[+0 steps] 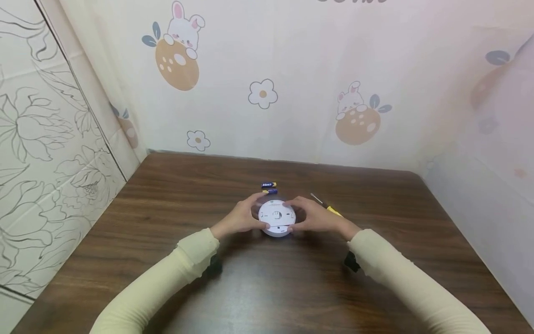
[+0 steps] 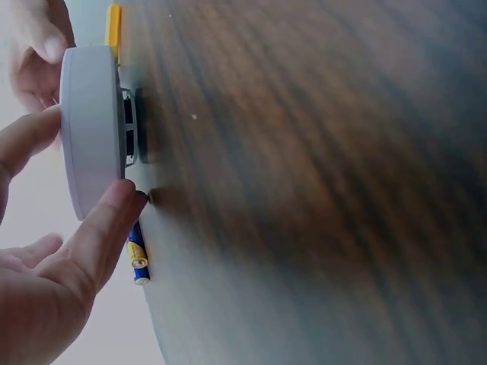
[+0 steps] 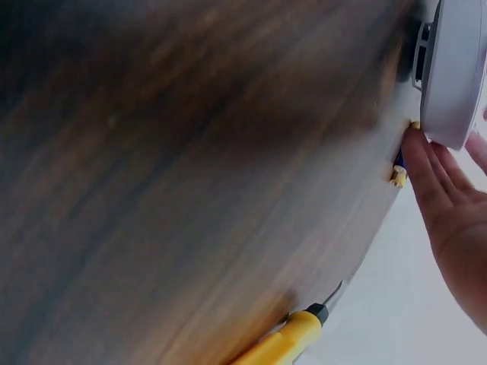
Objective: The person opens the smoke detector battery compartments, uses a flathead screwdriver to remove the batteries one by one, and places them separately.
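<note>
A round white smoke detector [image 1: 270,211] is held between both hands, its slotted back plate facing up. My left hand [image 1: 242,218] grips its left edge, thumb at the near side and fingers at the far side. On the opposite edge, my right hand [image 1: 318,217] grips it in the same way. Seen side-on in the left wrist view, the smoke detector [image 2: 95,129] has a vented part facing the table. Whether that part touches the wood, I cannot tell. The right wrist view cuts off much of the smoke detector [image 3: 455,76].
Two blue-and-yellow batteries [image 1: 269,185] lie just beyond the smoke detector on the brown wooden table [image 1: 187,185]. A screwdriver [image 1: 332,210] with a yellow handle lies beyond my right hand. Patterned curtains [image 1: 267,130] hang behind the table and along its sides.
</note>
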A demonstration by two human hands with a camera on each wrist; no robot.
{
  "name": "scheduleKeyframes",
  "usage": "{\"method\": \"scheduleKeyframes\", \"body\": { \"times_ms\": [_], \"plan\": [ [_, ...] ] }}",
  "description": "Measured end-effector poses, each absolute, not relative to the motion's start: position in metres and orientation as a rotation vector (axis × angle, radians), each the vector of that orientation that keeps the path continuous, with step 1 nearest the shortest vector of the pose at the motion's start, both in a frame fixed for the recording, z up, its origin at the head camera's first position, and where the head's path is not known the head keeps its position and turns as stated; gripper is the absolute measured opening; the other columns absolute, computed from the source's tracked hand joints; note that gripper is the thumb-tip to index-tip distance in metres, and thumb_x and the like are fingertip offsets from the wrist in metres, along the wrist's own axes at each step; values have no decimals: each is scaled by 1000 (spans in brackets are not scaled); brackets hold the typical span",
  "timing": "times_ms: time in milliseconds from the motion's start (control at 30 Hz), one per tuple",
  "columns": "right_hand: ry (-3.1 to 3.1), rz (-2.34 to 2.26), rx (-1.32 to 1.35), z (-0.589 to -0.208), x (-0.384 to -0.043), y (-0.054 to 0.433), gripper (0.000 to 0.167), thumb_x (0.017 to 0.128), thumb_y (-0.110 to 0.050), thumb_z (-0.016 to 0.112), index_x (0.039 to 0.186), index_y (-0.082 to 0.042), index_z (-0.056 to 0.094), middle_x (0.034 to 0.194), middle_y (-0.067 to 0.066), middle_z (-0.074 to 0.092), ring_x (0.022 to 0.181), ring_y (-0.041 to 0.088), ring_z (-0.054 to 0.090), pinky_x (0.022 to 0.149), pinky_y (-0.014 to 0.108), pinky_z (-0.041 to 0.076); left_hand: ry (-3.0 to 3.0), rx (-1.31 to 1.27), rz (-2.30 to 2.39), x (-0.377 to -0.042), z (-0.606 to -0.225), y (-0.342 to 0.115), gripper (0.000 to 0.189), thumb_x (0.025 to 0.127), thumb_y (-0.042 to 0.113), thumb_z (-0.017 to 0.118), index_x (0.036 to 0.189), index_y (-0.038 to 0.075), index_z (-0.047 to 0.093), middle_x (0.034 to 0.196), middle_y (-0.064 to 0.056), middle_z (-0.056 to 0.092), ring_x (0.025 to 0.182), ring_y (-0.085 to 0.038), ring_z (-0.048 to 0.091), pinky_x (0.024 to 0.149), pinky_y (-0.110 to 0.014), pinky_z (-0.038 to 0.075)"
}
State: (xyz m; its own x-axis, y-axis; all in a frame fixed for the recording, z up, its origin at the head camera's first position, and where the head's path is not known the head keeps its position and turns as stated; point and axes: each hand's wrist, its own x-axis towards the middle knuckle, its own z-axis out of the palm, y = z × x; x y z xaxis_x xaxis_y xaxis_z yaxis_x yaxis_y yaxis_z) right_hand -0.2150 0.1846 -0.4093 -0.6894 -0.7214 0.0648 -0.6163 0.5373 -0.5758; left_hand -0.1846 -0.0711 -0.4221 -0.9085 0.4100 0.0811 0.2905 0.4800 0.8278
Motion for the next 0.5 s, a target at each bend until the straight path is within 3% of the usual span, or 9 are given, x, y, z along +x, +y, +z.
{"method": "scheduleKeyframes", "body": {
  "times_ms": [200,500],
  "plan": [
    [2559,-932,-1117,-412,-218,185,72,73,-28,84,132,-4,50,118,8,56,102,20,54,89,34,52,2655,604,1331,-184,-421,-70,59,75,20,83,126,3,59,120,-10,62,94,-19,56,85,-34,51],
    [2590,-965,-1131,-414,-219,185,67,72,-26,85,127,-3,55,118,9,59,102,20,56,91,38,51,2634,600,1410,-187,-422,-72,59,74,16,83,126,3,60,124,-11,61,103,-20,57,92,-39,49]
  ]
}}
